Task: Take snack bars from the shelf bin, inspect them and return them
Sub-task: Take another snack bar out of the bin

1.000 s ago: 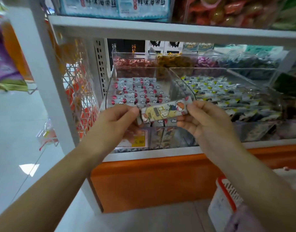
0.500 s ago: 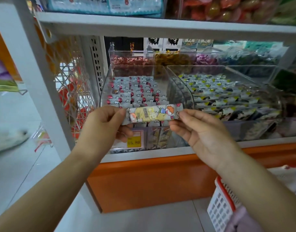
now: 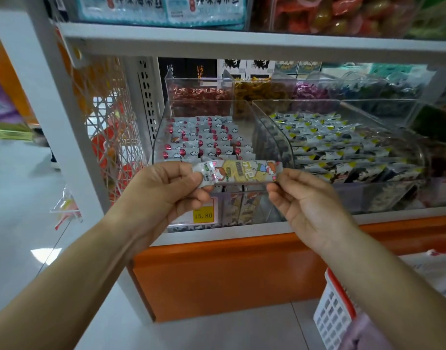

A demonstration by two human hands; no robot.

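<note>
Before bin (image 3: pixel 158 145), yellow (perhaps cartoon-printed) bar (image 3: pixel 242 171)

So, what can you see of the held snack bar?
The snack bar is long and flat, in a glossy wrapper: pale yellow middle with cartoon figures, whitish ends. It lies roughly level, printed face toward the camera, before the clear bin. The left hand pinches its left end, the right hand its right end.

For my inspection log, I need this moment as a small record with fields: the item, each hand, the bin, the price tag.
item: snack bar, cartoon wrapper, held level
left hand: pinches the bar's left end
right hand: pinches the bar's right end
bin: clear shelf bin behind the bar, rows of small wrapped snacks inside
price tag: yellow, reads 15.80
</note>
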